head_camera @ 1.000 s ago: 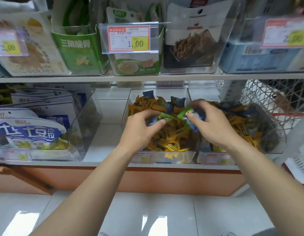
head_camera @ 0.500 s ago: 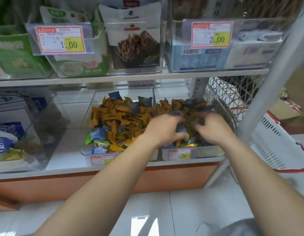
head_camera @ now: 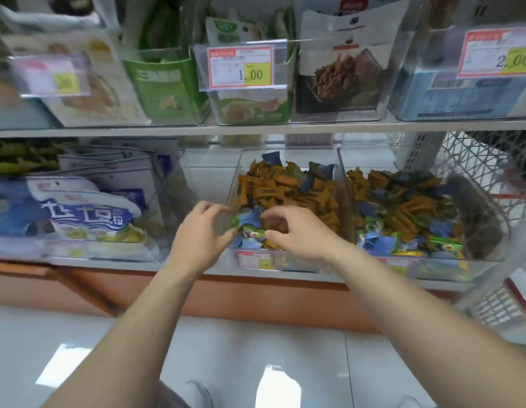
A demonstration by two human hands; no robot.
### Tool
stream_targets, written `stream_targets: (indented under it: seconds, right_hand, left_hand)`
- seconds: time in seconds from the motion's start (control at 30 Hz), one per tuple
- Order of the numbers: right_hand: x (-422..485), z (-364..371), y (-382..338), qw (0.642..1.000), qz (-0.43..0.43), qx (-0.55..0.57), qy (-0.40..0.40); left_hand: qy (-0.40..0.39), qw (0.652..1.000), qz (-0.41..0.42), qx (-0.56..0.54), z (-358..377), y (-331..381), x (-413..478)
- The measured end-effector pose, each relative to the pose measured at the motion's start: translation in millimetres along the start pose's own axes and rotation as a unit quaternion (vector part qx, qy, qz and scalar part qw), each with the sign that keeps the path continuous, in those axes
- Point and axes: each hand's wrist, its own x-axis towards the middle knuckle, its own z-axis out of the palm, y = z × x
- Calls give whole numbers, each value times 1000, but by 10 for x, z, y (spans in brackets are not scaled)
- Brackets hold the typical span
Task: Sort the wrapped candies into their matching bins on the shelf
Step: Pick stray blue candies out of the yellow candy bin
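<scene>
My left hand (head_camera: pixel 201 235) and right hand (head_camera: pixel 297 234) reach with bent fingers into the front of the left bin (head_camera: pixel 303 265), at the blue and green candies (head_camera: pixel 250 223) (too blurry to tell if I pinch any).

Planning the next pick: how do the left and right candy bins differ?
Left bin has the left hand and right hand at its front; right bin has none. Left bin shows few blue and green candies; right bin shows many more in front. Both are clear, with orange candies behind.

Clear plastic bins (head_camera: pixel 288 262), glossy wrapped candies (head_camera: pixel 285 189)
</scene>
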Motion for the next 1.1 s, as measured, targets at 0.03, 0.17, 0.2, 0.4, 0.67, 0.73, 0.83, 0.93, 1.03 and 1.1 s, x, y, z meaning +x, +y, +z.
stream_targets:
  seconds: [0.03,0.17,0.2,0.4,0.67,0.73,0.83,0.93,1.03,1.1]
  right_hand:
    - [81,82,-27,1000,6,0,-6]
    - [295,327,-49,998,35,-51,4]
    - [319,371,-51,997,39,-66,15]
    - [365,340,-19,994,52,-31,87]
    - [325,-63,-175,969,31,225,100]
    - [332,-88,-242,952,32,294,75]
    - [368,-99,-313,939,27,340,49]
    - [455,-65,-347,943,25,332,21]
    - [583,-35,-294,977,15,206,57]
    - [661,-7,-216,990,17,105,92]
  left_hand:
    - [-39,999,-5,-30,32,-24,-4]
    - [-69,995,-5,-76,142,-85,-16]
    - [-62,995,1,-75,148,-94,-3]
    - [-40,998,33,-45,173,-108,73]
    - [21,973,129,-192,41,148,155]
    - [26,969,114,-219,-21,122,171]
    - [12,958,77,-275,-109,35,172]
    - [5,949,32,-314,-156,-42,165]
    - [22,939,-26,-341,-183,-181,179]
    - [41,937,-76,-337,-197,-328,184]
